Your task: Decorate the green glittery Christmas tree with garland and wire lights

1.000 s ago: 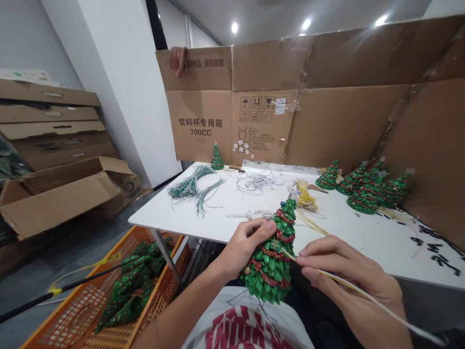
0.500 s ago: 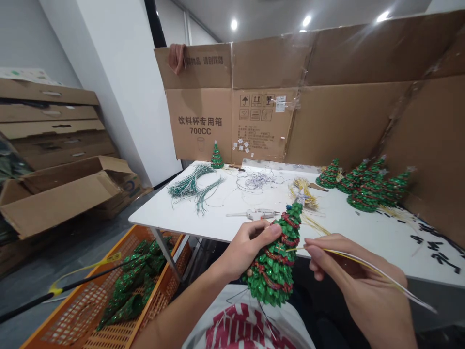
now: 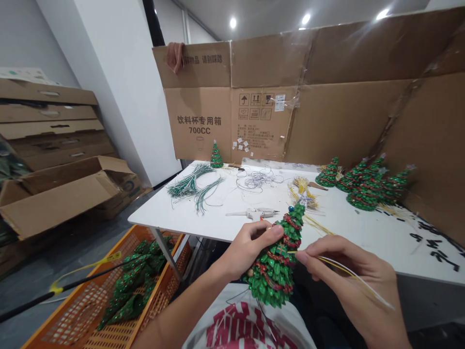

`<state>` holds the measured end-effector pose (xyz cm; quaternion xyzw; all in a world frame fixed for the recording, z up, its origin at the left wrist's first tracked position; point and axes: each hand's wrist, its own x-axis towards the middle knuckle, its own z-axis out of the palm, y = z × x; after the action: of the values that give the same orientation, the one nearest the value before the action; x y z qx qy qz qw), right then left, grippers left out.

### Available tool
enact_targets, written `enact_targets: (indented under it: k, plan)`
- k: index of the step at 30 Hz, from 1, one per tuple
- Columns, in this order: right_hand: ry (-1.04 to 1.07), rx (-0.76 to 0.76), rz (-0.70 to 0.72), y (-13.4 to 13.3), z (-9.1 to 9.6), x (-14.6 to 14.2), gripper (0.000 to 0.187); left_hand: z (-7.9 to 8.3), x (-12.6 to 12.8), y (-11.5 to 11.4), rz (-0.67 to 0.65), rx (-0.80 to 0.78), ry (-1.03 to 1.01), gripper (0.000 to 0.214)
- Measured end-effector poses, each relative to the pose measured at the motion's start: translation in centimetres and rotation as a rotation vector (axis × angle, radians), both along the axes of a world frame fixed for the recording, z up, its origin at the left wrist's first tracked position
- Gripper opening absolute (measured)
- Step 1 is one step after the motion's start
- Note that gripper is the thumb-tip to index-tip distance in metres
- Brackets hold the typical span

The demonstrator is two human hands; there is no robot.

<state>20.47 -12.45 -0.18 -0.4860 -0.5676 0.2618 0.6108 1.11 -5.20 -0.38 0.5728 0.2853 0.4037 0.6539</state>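
My left hand [image 3: 250, 249] grips a small green Christmas tree ornament [image 3: 272, 261] made of glossy leaf-shaped pieces, with red tinsel garland and a tiny wrapped gift on it. Thin wires hang from its base. My right hand [image 3: 343, 261] pinches a few long yellow and white strands [image 3: 348, 274] between thumb and fingers. Their tips reach the tree's right side, near the gift. The fingers of my right hand stay just beside the tree, and its far side is hidden.
On the white table [image 3: 203, 220] lie green wire bundles [image 3: 192, 186], tangled silver wire [image 3: 256, 180], a white hand tool [image 3: 252, 212] and yellow strands [image 3: 303, 193]. Several finished trees [image 3: 365, 186] stand at right. An orange crate [image 3: 90, 303] of green pieces sits at lower left.
The trailing end of the strands has swung up and in toward my right hand. The tree has turned slightly more upright, and the view has shifted a little.
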Motion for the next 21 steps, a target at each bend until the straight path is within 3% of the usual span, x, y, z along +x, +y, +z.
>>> enact_targets:
  k: [4,7,11,16,21]
  plan:
    - [0.187,-0.027,0.108,0.1,0.0,0.4,0.016,0.0,0.0,0.1,0.004,-0.003,0.002,0.057]
    - [0.148,0.061,0.162,0.3,-0.1,0.8,0.01,-0.1,0.0,0.2,0.006,-0.008,0.002,0.057]
    - [0.024,0.106,0.114,0.2,0.2,0.3,0.004,-0.1,-0.1,0.1,0.0,-0.004,-0.004,0.057]
    - [0.124,0.0,-0.016,-0.4,0.6,-0.7,0.019,0.0,-0.1,0.0,-0.001,-0.006,-0.011,0.056]
    - [0.249,-0.094,0.106,-0.6,0.3,-0.2,0.02,-0.1,0.0,0.2,0.001,-0.025,-0.017,0.057]
